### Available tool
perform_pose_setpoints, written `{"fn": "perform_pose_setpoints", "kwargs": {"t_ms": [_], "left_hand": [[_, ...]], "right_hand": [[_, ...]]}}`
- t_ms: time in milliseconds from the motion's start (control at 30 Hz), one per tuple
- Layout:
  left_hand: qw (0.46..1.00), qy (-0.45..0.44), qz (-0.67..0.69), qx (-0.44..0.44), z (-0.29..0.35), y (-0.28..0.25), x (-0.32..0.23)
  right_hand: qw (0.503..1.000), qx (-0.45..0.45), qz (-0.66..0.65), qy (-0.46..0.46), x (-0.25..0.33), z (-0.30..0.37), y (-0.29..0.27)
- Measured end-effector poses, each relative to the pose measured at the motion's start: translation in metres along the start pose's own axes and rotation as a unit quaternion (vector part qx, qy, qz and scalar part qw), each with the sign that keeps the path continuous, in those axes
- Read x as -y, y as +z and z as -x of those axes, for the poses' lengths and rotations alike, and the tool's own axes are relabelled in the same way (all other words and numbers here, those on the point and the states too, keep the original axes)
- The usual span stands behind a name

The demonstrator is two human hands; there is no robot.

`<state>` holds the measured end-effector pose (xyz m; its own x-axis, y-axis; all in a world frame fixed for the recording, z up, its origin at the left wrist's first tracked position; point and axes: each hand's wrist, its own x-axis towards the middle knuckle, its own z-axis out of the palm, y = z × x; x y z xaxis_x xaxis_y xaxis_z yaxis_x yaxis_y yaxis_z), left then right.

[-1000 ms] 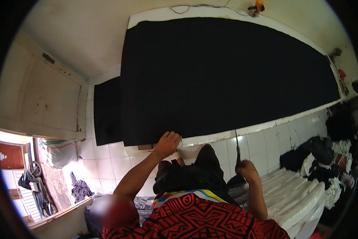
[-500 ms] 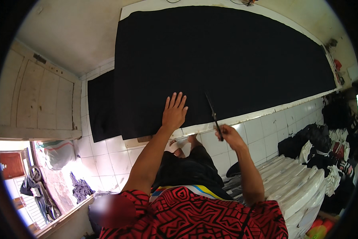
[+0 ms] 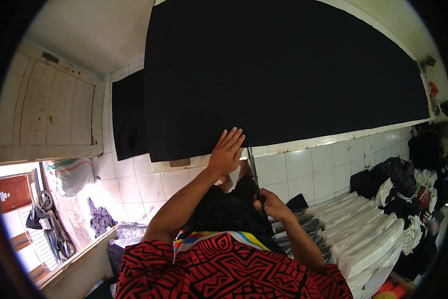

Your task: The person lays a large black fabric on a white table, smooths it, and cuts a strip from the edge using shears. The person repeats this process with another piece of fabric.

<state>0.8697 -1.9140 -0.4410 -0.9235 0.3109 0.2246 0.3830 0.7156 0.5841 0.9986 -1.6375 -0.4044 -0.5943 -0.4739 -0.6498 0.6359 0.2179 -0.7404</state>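
A large sheet of black fabric (image 3: 284, 74) covers most of the table, its left end hanging past the table's edge. My left hand (image 3: 227, 151) lies flat on the fabric's near edge, fingers stretched out. Close to my body, my right hand (image 3: 273, 205) grips the handles of a pair of scissors (image 3: 253, 172). The blades point away from me, with their tips at the fabric's near edge just right of my left fingers. Whether the tips touch the cloth I cannot tell.
The pale table edge (image 3: 303, 144) runs along the near side. Plastic-wrapped white bundles (image 3: 363, 226) lie at the right, with heaped dark and white cloth (image 3: 396, 174) beyond. A wooden door (image 3: 49, 114) stands at the left, near a filled sack (image 3: 72, 177).
My right hand has drawn the scissors back toward my body and left, off the fabric's middle. My left hand has shifted slightly right and nearer to me, to the cloth's edge.
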Motion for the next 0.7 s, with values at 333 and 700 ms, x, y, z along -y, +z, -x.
{"fn": "perform_pose_setpoints", "kwargs": {"t_ms": [333,700], "left_hand": [[0.997,0.006,0.02,-0.072,0.001,0.004,-0.003],[0.991,-0.003,0.054,-0.122,0.003,-0.01,-0.001]], "right_hand": [[0.998,-0.025,-0.054,-0.033,0.027,-0.045,0.011],[0.997,-0.036,-0.047,-0.047,0.061,-0.059,0.008]]}}
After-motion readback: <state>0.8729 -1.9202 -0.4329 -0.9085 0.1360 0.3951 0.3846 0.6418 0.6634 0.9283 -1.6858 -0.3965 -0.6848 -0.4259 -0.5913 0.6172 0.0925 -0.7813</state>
